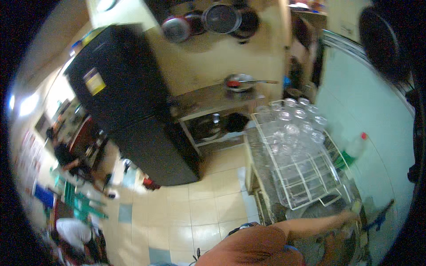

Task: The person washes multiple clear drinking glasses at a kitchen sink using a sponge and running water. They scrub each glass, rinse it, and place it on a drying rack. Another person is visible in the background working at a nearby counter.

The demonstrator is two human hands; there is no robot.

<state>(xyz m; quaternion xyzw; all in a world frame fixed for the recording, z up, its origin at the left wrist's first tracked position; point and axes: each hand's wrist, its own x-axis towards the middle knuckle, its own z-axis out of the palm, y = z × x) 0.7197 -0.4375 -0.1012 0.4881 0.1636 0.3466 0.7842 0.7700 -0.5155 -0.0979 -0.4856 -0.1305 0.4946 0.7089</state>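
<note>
My left hand (347, 217) reaches over the far side of a sink basin (324, 207), close to a small yellowish thing (356, 206); blur hides whether it touches that. Below it, my right hand (331, 237) is low in the basin area, blurred, and what it holds cannot be told. Beside the basin stands a white wire dish rack (299, 174), its near part showing bare wires. Many clear glasses or jars (292, 129) crowd its other end. A bottle with a red cap and green lower part (352, 151) stands behind the rack against the wall.
A dark refrigerator (133, 99) stands across the tiled floor (173, 206). A pan with a utensil (239, 83) rests on a counter, below hanging pots (221, 20). A blue-handled tool (379, 217) is by the wall. Other people (71, 159) are at the far left.
</note>
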